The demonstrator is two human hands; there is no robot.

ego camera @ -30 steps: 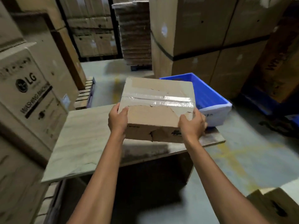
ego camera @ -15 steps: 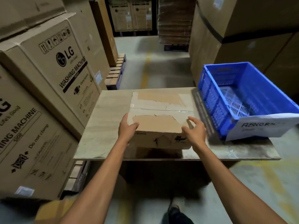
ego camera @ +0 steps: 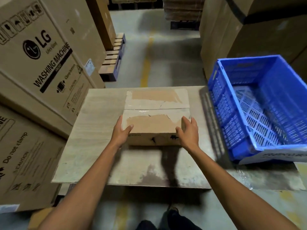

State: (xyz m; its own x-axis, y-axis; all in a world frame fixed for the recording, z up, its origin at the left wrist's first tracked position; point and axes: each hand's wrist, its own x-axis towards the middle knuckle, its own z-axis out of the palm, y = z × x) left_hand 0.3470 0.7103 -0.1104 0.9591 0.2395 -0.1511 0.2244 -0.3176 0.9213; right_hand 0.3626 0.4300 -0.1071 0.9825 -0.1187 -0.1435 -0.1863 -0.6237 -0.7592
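At the near edge stand the person's dark shoes (ego camera: 172, 211) on the concrete floor. In front of them is a pale board table (ego camera: 93, 146).

The cardboard box (ego camera: 157, 117) rests on the table's middle, towards its far edge. Its 2 top flaps are sealed with clear tape over torn paper, so its contents are hidden.

The left hand (ego camera: 122, 131) lies against the box's near left corner, its fingers straight and together along the left side and its thumb flat on the top. The right hand (ego camera: 188, 131) sits at the near right corner, with straight, slightly spread fingers on the right side and the thumb at the front top edge.

Just right of the box, apart from it, a blue plastic crate (ego camera: 221, 100) stands on the table. Only its slatted floor shows inside, and a white paper label (ego camera: 282, 156) with blurred writing hangs on its near wall.

Left of the table are 2 stacked LG washing machine cartons (ego camera: 41, 63), both closed. Farther off, a wooden pallet (ego camera: 114, 58) lies beside a yellow floor line (ego camera: 146, 63). Large brown cartons (ego camera: 249, 39) rise behind the crate, and a stack of flat cardboard (ego camera: 182, 9) stands at the far end.
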